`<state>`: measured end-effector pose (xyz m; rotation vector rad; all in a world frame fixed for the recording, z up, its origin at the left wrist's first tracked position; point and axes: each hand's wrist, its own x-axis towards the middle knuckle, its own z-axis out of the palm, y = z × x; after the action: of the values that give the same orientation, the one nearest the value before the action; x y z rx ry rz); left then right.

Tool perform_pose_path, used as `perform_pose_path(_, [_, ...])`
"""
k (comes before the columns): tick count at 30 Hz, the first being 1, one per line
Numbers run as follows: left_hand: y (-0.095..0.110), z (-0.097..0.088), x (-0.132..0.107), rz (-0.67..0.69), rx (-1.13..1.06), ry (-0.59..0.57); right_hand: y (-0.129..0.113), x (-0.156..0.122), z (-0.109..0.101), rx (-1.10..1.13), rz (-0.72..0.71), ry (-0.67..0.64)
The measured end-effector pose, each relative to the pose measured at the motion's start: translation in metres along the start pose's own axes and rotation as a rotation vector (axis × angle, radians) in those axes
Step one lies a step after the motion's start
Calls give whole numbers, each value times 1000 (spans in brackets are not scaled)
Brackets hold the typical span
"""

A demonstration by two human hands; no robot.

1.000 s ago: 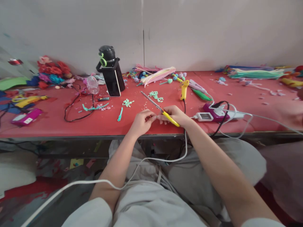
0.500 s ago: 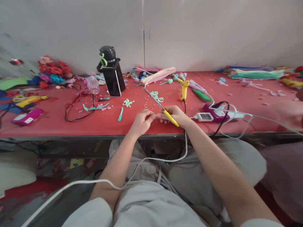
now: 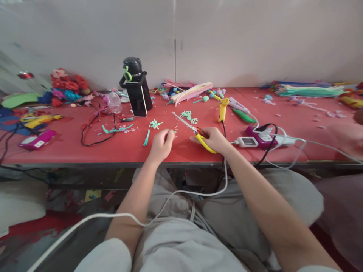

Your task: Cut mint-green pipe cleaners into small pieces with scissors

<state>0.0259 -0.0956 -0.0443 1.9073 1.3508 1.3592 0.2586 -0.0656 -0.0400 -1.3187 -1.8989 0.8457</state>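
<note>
My right hand (image 3: 214,139) grips a pair of scissors (image 3: 185,123) by yellow handles, its long blades pointing up and left over the table. Left of it, my left hand (image 3: 162,145) is closed in a pinch just above the red table. Whatever sits between those fingertips is too small to make out. Beyond the hands lie two piles of small mint-green pieces, one pile (image 3: 155,124) behind my left hand and another pile (image 3: 188,115) past the blades. A short teal fuzzy strip (image 3: 146,138) rests left of my left hand.
A black bottle (image 3: 145,92) stands behind a propped phone (image 3: 136,101). A yellow glue gun (image 3: 223,109) and a purple power strip (image 3: 262,139) with cables are at right. Pastel pipe cleaners (image 3: 193,93) lie at the back. Another person's hand (image 3: 347,139) shows at far right.
My left hand has drawn away from my right hand, to the left. The scissors in my right hand have turned slightly and their handles now sit further apart.
</note>
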Motion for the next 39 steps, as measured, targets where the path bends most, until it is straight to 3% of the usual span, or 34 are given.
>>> perform_pose_path(5, [-14,-18,0,-44,-22,37,10,0,-5,-247,-20,63])
perform_pose_path(11, [-25,-15,0,-155,-240,18,15,-4,-9,-265,-62,-46])
perform_pose_path(21, [-22,-16,2,-220,-444,26,14,-4,-8,-293,-81,-56])
perform_pose_path(39, [-17,-16,2,-266,-471,25,14,-1,-6,-411,-59,-57])
